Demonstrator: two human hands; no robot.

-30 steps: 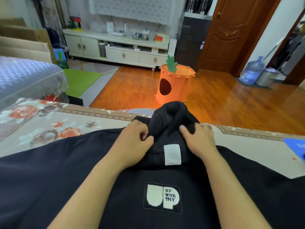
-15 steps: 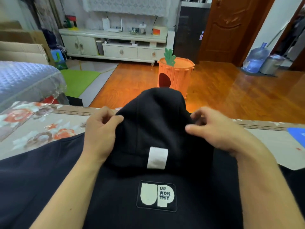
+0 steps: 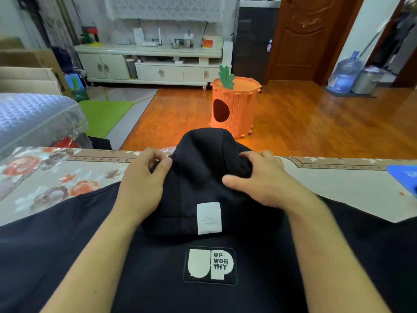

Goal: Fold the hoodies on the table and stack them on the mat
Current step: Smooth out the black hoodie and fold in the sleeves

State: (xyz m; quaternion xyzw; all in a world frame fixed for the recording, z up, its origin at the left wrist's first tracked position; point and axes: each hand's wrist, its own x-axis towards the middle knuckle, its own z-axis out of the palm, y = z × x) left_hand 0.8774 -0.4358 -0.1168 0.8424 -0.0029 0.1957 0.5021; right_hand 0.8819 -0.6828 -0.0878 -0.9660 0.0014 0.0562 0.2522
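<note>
A black hoodie [image 3: 67, 245] lies spread across the table with a white "UP WORTHY" patch [image 3: 210, 265] facing up. Its hood [image 3: 207, 159] is raised at the table's far edge, a white label [image 3: 209, 218] below it. My left hand [image 3: 142, 184] pinches the hood's left edge between thumb and fingers. My right hand [image 3: 259, 179] grips the hood's right edge, fingers curled into the cloth. A blue mat [image 3: 404, 177] shows at the far right, mostly cut off by the frame.
The table wears a floral cloth [image 3: 45, 177] with a patterned border. Beyond its far edge are a wooden floor, an orange carrot-shaped bin [image 3: 234, 109], a white cabinet [image 3: 149, 64], a water jug [image 3: 343, 75] and a blue-covered seat [image 3: 33, 118] at left.
Both hands drew apart along the hood's edges and lifted and spread the hood; since half a second ago it has come down somewhat toward the table edge.
</note>
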